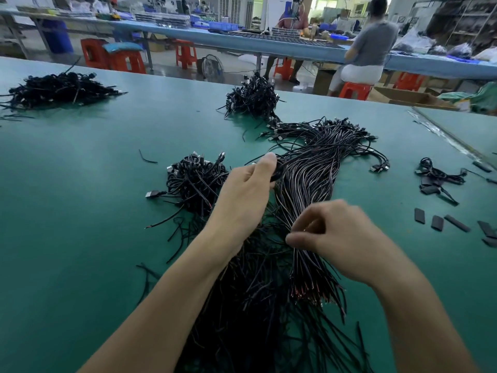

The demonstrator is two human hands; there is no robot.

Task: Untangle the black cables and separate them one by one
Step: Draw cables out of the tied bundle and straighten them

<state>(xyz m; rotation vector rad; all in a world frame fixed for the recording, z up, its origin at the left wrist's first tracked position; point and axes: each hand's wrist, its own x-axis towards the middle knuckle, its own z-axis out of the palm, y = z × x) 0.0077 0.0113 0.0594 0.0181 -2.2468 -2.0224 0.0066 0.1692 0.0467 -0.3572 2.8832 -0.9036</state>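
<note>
Dozens of black cables lie in one long bundle (309,179) on the green table (80,211), straight ahead of me. Its long axis runs from near my body away and slightly to the right. The bare ends (317,292), reddish at the tips, point toward me, and the plugs (347,127) fan out at the far end. A looser tangle (255,305) of the same cables spreads beneath my forearms, just left of the bundle.

My left hand (247,195) is over the tangle. Its thumb and curled fingers pinch one cable (278,172) at the bundle's left edge, beyond the bundle's middle. The rest of the bundle lies to the right of that grip.

My right hand (330,238) is nearer to me, on the bundle's right side. Its fingers are curled, and the thumb and fingertips close on strands of the bundle just above the bare ends. The hand is blurred, so I cannot tell how many strands it holds.

A coiled heap (196,179) sits just left of my left hand. Two more heaps lie farther off, one at far centre (252,98) and one at far left (59,87). To the right are a small pile (435,173) and some short black sleeves (437,222). Across the aisle a seated person (368,49) faces another bench.
</note>
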